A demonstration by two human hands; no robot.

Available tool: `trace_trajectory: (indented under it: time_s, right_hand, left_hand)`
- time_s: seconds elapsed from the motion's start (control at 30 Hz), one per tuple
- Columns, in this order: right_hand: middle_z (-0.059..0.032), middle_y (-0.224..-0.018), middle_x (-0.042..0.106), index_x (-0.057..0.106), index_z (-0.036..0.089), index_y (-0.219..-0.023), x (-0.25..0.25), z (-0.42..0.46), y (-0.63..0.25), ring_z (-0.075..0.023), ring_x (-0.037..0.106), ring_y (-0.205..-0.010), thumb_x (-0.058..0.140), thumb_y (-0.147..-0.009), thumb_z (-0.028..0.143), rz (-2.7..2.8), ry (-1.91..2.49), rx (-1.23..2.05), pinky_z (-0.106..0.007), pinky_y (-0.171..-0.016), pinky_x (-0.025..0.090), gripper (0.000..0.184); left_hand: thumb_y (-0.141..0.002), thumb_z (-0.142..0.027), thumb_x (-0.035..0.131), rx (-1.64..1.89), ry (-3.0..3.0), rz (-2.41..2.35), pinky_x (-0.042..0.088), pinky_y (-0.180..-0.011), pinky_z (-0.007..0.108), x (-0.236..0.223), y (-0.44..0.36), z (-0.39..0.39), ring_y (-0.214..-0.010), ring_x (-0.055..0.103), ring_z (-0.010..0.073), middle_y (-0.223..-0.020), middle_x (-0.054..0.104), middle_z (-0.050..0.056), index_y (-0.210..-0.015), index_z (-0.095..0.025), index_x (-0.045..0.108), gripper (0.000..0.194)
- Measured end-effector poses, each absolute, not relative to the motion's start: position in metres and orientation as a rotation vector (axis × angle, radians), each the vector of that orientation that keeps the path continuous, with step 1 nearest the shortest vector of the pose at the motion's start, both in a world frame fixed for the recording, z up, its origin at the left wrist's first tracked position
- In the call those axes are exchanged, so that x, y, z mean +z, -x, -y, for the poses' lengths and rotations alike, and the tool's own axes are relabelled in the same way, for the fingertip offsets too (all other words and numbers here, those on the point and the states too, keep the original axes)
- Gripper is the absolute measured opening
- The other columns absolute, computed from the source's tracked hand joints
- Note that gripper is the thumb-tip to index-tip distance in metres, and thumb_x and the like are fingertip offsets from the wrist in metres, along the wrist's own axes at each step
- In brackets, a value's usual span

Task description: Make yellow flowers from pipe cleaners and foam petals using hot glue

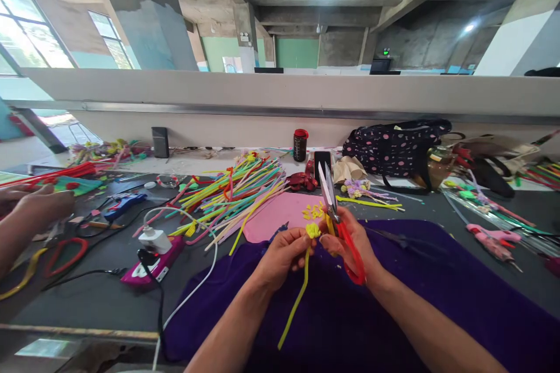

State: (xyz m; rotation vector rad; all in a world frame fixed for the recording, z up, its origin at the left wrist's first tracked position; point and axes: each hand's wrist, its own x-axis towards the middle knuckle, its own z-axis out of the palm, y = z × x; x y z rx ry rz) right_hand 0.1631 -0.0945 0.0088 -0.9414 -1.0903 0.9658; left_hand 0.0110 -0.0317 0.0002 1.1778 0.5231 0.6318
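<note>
Between the fingertips of my left hand is a yellow pipe-cleaner flower, its long yellow-green stem hanging down over the dark purple cloth. My right hand grips scissors with red handles, their blades pointing up and slightly parted. The fingers of that hand also touch the flower's right side, where a yellow strip shows. Just behind both hands, small yellow cut pieces lie on a pink sheet.
A heap of coloured pipe cleaners lies behind to the left. Nearer are a magenta power strip and cables. A co-worker's hand is at far left. A pink glue gun and a dotted bag are on the right.
</note>
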Motion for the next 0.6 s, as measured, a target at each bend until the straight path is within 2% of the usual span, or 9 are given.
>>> trace_trajectory:
  time_s: [0.33,0.6]
  right_hand:
    - [0.0040,-0.080,0.056,0.048,0.027,-0.105,0.0032,0.0913,-0.1617,-0.0067,0.051,-0.054,0.072,-0.065,0.021,1.086,0.901,0.980,-0.016,-0.043,0.037,0.047]
    - [0.0018,-0.079,0.058,0.045,0.027,-0.110,0.0074,0.0967,-0.1626,-0.0074,0.051,-0.051,0.065,-0.074,0.027,1.115,0.986,0.970,-0.018,-0.042,0.037,0.042]
  left_hand:
    - [-0.075,-0.034,0.061,0.614,-1.197,-0.483,0.022,-0.035,0.014,-0.0013,-0.0110,0.0330,-0.039,0.039,0.0020,-0.059,0.054,-0.001,-0.073,-0.012,0.059,0.021]
    - [-0.074,-0.033,0.061,0.632,-0.964,-0.448,0.019,-0.032,0.013,-0.0021,-0.0093,0.0251,-0.035,0.036,0.0004,-0.056,0.052,-0.002,-0.072,-0.011,0.058,0.022]
